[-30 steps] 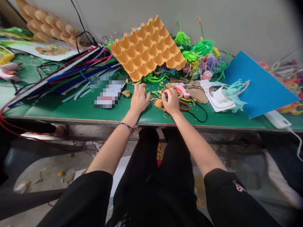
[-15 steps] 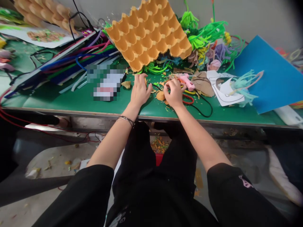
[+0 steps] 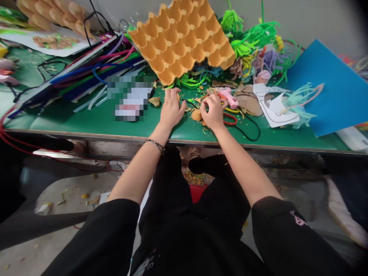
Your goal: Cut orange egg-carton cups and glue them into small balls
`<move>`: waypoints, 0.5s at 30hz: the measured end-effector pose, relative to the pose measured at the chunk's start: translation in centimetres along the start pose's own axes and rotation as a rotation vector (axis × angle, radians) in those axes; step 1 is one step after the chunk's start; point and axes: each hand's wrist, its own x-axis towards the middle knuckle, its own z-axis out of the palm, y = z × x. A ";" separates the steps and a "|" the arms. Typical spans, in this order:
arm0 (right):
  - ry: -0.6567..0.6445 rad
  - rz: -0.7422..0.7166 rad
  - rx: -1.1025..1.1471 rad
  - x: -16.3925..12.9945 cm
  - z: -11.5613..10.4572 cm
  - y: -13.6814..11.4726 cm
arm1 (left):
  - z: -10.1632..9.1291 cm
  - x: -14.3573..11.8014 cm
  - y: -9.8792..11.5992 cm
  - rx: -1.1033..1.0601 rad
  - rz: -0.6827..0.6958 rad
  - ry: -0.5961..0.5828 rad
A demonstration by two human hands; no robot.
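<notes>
Nearer me than the egg tray, a round tan piece lies on the table just beside my right hand. My right fingers curl inward; my left hand holds its thumb apart. I cannot tell whether either pinches anything. Right of the tray bunch green stems.

From here I'm counting on the worktop two egg trays at twelve and ten o'clock, one pixelated phone at ten, one pink glue gun at two, one round brown piece at one, and one blue board between two and three.
</notes>
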 end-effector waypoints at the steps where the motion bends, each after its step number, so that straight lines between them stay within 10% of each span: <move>1: -0.002 -0.002 -0.001 0.0 0.0 0.0 | 0.0 0.0 0.0 0.003 0.000 0.000; 15: 0.025 0.007 0.009 0.0 0.2 0.1 | 0.5 0.1 -0.2 0.033 0.021 -0.013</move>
